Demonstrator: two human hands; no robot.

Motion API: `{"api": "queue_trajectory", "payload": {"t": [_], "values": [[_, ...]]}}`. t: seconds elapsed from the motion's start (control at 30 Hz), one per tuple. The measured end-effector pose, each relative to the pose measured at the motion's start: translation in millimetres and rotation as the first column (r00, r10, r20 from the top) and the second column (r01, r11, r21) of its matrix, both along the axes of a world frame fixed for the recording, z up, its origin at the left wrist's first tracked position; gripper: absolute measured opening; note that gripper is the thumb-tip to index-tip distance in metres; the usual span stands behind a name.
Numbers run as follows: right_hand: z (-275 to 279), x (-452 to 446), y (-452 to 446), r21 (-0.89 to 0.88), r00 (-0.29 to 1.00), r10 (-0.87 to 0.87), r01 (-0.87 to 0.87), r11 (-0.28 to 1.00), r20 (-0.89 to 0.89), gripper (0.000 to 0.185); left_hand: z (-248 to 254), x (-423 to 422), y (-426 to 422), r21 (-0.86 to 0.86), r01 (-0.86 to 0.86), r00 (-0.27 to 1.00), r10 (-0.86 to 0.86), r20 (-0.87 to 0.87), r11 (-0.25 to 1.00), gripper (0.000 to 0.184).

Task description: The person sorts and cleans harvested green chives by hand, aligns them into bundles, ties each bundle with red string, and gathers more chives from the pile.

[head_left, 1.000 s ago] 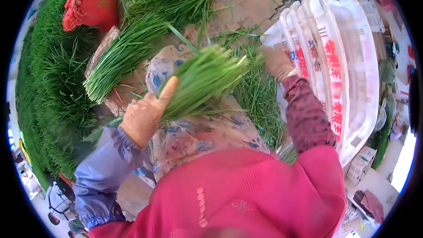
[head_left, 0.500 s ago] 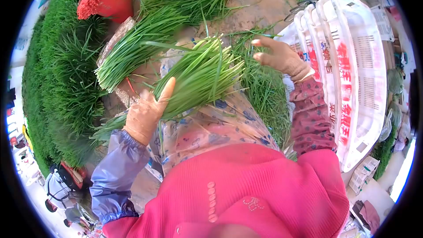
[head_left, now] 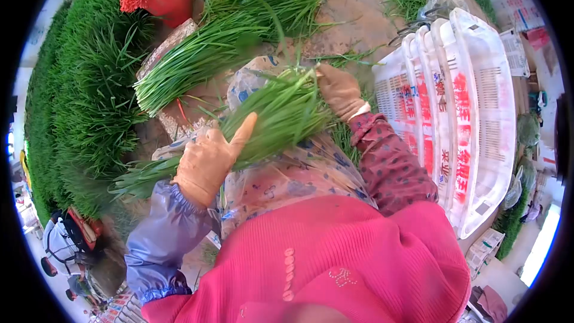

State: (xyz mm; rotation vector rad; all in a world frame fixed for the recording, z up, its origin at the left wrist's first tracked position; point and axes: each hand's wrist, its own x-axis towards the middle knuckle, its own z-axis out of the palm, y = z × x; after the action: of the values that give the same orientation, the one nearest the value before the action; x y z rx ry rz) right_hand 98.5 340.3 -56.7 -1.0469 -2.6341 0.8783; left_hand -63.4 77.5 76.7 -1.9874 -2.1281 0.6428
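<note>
Half a second ago the right hand (head_left: 339,91) stood apart from the green bunch (head_left: 278,122), fingers spread, just beside the stack of white crates (head_left: 493,137). It has since come away from the crates and now meets the bunch at the end nearer them. Both hands are thus engaged on the work, one at each side of the bunch.

Left hand (head_left: 206,164): gloved, farther from the crates than the right, fingers curled about the bunch, one digit extended along it. Right hand: gloved, fingers drawn narrow at the stalk ends — whether it grips or merely touches cannot be told.

Location of the bunch: left of the crates and well apart from them, held above the plastic apron (head_left: 287,182).

Condition: long, slender, bright green, loosely aligned, slightly blurred. Stalk ends point toward the crates; darker leaf tips trail away from them, past the left hand — somewhat splayed. A laid bundle (head_left: 191,63) lies farther left of the crates.
</note>
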Motion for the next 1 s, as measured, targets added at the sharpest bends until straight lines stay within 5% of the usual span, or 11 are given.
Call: {"api": "queue_trajectory", "payload": {"t": [0.1, 0.2, 0.27, 0.33, 0.4, 0.5, 0.6, 0.7, 0.87, 0.93, 1.0], "values": [[-20, 38, 38, 0.059, 0.940, -0.164, 0.154, 0.986, 0.297, 0.027, 7, 0, -9, -0.007, -0.015, 1.000, 0.015, -0.003, 1.000, 0.087], [-60, 79, 81, 0.064, 0.856, -0.062, 0.034, 0.997, 0.513, 0.034, 10, 0, -11, -0.020, -0.029, 1.000, 0.029, -0.002, 0.999, 0.085], [53, 48, 48, 0.093, 0.915, -0.187, 0.164, 0.982, 0.359, 0.044, 10, 0, -7, -0.016, -0.018, 1.000, 0.018, 0.007, 1.000, 0.084], [117, 12, 11, -0.008, 0.953, 0.236, -0.242, 0.970, -0.190, 0.045, 10, 0, 2, -0.003, 0.042, 0.999, -0.042, -0.027, 0.999, 0.084], [146, -22, -31, -0.256, 0.594, 0.483, -0.761, 0.596, -0.643, 0.063, 11, -3, 13, 0.014, 0.129, 0.991, -0.128, -0.034, 0.992, 0.082], [180, -43, -67, -0.010, 0.562, 0.741, -0.799, 0.601, -0.367, 0.087, 10, -13, 23, 0.029, 0.238, 0.971, -0.237, -0.025, 0.971, 0.079], [106, -61, -27, -0.239, 0.578, 0.796, -0.810, 0.535, -0.178, 0.110, 31, -16, 21, 0.023, 0.287, 0.955, -0.284, -0.081, 0.958, 0.079], [75, -28, 16, -0.553, 0.668, 0.717, -0.528, 0.644, 0.198, 0.109, 30, -31, 6, 0.097, 0.242, 0.958, -0.222, -0.180, 0.965, 0.087], [44, 10, 32, -0.480, 0.775, 0.525, -0.332, 0.812, 0.352, 0.056, 17, -44, -2, 0.128, 0.107, 0.987, -0.121, 0.109, 0.986, 0.088], [48, 22, 36, -0.337, 0.837, 0.472, -0.375, 0.863, 0.277, 0.042, 16, -50, -2, 0.146, -0.120, 0.755, -0.005, 0.655, 0.982, 0.083], [58, 32, 46, -0.174, 0.888, 0.418, -0.388, 0.905, 0.192, 0.031, 18, -55, -2, 0.006, -0.173, 0.611, 0.102, 0.785, 0.985, 0.071]]}}
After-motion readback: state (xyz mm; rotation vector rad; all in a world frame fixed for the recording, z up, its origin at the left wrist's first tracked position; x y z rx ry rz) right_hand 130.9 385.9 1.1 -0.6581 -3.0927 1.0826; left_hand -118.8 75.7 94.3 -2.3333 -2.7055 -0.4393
